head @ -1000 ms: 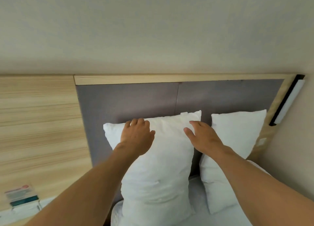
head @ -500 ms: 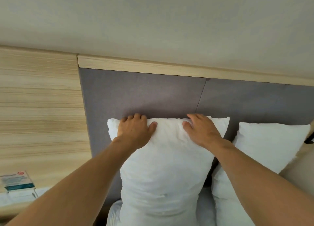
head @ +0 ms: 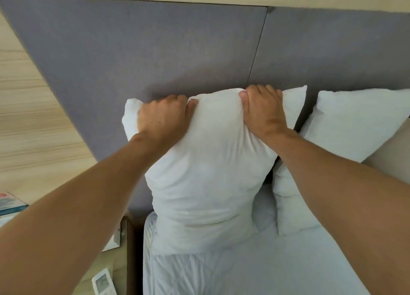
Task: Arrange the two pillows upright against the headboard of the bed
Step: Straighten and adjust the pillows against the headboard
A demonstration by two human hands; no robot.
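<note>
Pillow point(head: 206, 174) white, upright against headboard point(head: 137, 50), top pinched by hands.

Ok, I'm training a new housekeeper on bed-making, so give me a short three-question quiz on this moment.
1. True or false: both hands grip the near pillow at its top edge.
2. Which stands closer to the right pillow: the left hand or the right hand?
3. Fill in: the white remote lies to the ____ of the bed.

Key
1. True.
2. The right hand.
3. Left, on the wooden ledge beside the grey headboard.
</note>
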